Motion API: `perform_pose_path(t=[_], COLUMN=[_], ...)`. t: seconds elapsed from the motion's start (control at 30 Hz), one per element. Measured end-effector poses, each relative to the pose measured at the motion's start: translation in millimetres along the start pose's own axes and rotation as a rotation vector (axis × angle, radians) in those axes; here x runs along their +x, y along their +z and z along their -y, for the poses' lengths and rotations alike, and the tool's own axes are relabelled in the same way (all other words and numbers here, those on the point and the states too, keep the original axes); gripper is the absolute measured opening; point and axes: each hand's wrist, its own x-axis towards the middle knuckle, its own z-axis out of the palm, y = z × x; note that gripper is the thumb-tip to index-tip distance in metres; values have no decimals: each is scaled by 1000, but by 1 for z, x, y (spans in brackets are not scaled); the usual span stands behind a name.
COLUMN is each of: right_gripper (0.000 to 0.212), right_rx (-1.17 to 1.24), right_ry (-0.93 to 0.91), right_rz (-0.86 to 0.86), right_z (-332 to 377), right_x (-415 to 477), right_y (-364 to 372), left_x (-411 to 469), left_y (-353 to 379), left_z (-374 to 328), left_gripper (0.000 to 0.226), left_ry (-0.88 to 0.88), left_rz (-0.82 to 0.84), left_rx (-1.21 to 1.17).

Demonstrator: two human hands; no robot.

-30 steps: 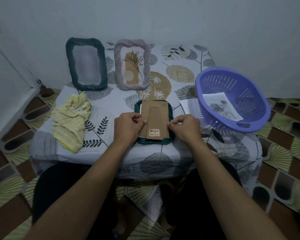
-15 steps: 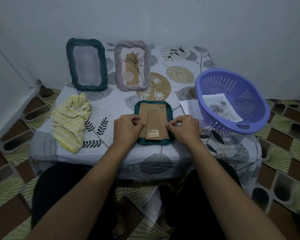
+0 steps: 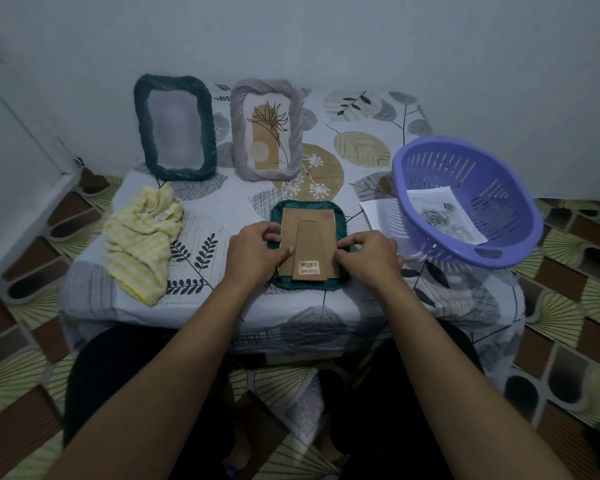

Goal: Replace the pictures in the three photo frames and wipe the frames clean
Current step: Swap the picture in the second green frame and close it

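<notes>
Head view, work spot: a teal frame lies face down at the near edge of the table, straight in front of the person
Backing board: brown card sits inside the frame's rim, with the fold-out stand flat on it and a barcode sticker at the near end
Left hand: fingers curled, thumb lying on the board, pinching at its left edge
Right hand: fingers curled narrow, nipping the board's right edge; whether any clip sits under the fingertips cannot be told
Other frames: a dark green frame and a grey frame stand upright at the back, side by side
Supplies: a yellow cloth lies crumpled to the left; a purple basket on the right holds a printed picture, with a white sheet just beside it
Handling, as a judgement: the board looks light and thin, likely to crease if bent, so lifting by both long edges evenly suits it; the frame probably has a glass pane under the board, so it is better held by its thick rim and kept flat
Step in hand: probably freeing or seating the board
</notes>
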Motion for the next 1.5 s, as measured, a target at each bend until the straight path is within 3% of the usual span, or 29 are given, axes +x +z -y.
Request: perform_pose_path(t=[0.17,0.27,0.4,0.5,0.57,0.67,0.87,1.1,1.5], right_gripper=[19,37,48,53,57,57,57,57,56], right_rx=[-13,-54,-28,-61,-128,-239,-386,-415,-400], right_ry=[-3,-13,-136,-274,-343,-414,-419,-418,-424], right_rz=[9,8,-41,-88,-30,59,106,74,48], right_z=[4,3,6,4,2,0,-1,2,1], right_x=[0,3,6,10,13,20,24,21,22], right_y=[-1,2,12,22,27,34,38,38,40], left_x=[4,10,19,23,25,27,35,50,77], left_y=[-4,-7,-11,-14,-16,-17,-20,-12,5], left_z=[1,0,-2,-4,-6,-10,-15,-8,1], left_gripper=[52,62,68,59,53,63,64,26,27], left_ry=[-17,-55,-99,-105,-92,-48,38,183,236], left_rz=[56,94,136,171,204,267,368,164,-54], left_rx=[-6,-13,7,42,80,145,326,346,301])
